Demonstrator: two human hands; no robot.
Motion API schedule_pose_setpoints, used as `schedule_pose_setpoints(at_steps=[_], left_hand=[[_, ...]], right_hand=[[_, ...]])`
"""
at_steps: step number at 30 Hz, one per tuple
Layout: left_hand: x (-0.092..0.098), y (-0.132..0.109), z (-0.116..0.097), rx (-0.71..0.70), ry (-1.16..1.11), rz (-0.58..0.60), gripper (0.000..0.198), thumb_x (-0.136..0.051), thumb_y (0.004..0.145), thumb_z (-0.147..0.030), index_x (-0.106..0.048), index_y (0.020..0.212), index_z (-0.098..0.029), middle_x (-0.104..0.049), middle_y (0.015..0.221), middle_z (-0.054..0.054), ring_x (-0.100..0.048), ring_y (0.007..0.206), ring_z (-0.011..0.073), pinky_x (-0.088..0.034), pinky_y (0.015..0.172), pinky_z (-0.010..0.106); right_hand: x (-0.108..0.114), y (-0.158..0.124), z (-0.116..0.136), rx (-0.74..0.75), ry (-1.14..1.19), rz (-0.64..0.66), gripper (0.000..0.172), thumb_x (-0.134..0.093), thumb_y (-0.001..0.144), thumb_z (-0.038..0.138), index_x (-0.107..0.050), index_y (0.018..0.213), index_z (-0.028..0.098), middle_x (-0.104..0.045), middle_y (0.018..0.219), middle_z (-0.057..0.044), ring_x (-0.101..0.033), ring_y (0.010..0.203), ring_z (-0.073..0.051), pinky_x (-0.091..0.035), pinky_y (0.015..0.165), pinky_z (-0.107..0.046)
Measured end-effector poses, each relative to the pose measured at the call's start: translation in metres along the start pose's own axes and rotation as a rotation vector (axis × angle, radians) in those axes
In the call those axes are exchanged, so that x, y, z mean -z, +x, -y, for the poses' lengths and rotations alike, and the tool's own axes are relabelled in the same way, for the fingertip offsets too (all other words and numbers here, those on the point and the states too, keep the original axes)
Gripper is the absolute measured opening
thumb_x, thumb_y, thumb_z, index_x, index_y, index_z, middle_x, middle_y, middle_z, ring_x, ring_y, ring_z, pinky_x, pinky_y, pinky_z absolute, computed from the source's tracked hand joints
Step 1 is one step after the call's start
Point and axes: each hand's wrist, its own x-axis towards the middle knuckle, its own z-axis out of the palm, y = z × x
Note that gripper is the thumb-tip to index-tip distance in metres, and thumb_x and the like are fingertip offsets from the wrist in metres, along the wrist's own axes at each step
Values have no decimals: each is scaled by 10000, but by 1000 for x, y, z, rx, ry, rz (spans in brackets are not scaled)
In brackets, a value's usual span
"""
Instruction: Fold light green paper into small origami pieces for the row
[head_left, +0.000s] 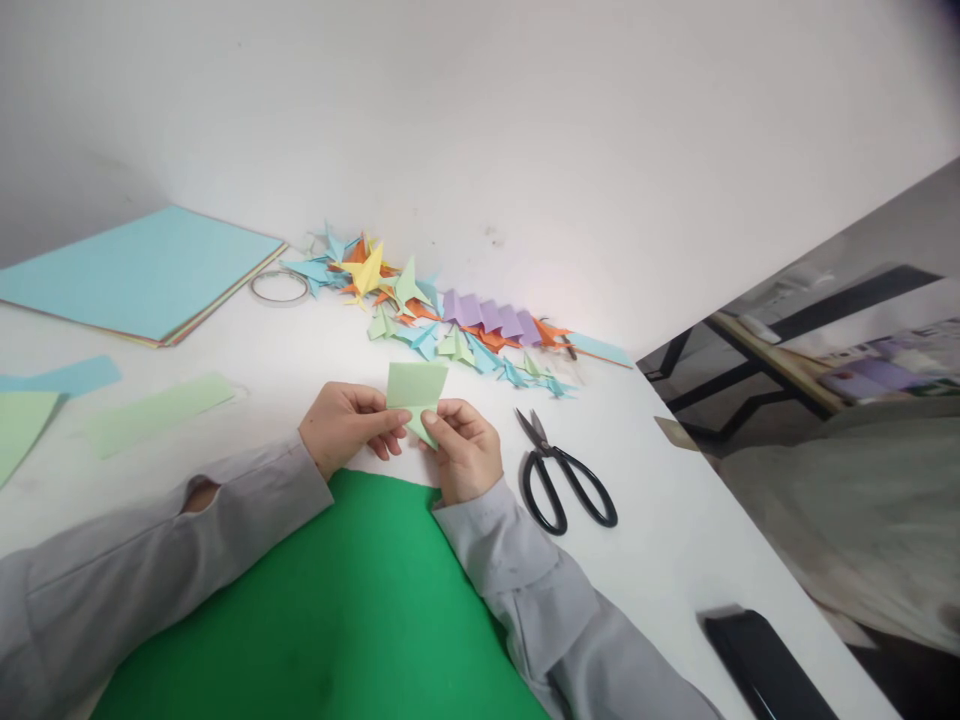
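Observation:
A small light green paper point(417, 384) with a crease across it is held up between both hands. My left hand point(350, 425) pinches its left lower edge between thumb and fingers. On the other side, my right hand point(466, 445) grips the lower right part, thumb on top. The paper's lower part narrows between the thumbs. Behind the hands lies a pile of folded paper pieces, among them a yellow one point(365, 269) and a purple pleated row point(491, 315). Black-handled scissors point(551, 455) rest to the right of my right hand, blades slightly apart.
A stack of coloured sheets point(150, 275) lies at the back left, beside a thin ring point(279, 287). Green strip point(161, 413) and blue strip point(75, 376) lie at left. A black phone-like object point(765, 665) is near the right table edge. Green material point(322, 600) is in front.

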Motion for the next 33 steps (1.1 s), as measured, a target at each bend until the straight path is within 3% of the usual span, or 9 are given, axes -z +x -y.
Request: schedule_pose_setpoints(at_steps=[10, 17, 33], left_hand=[[0, 1, 0, 7, -96, -15, 258, -752, 529, -309, -591, 505, -108, -591, 449, 16, -540, 395, 103, -440, 388, 205], [1, 1, 1, 18, -168, -14, 269, -696, 610, -341, -610, 544, -94, -606, 489, 34, -547, 409, 109, -438, 387, 213], [2, 2, 2, 7, -81, 27, 254, -689, 624, -330, -626, 564, -91, -596, 461, 34, -552, 413, 116, -450, 396, 213]], right_hand=[[-1, -1, 2, 3, 40, 6, 164, -734, 566, 245, -603, 637, 176, -573, 537, 57, -485, 451, -67, -385, 445, -202], [-1, 0, 0, 35, 2, 1, 181, -739, 567, 266, -600, 637, 175, -560, 495, 60, -488, 437, -73, -387, 432, -206], [-3, 1, 3, -34, 79, -20, 188, -759, 508, 228, -607, 595, 158, -582, 486, 52, -496, 414, -66, -385, 425, -191]])
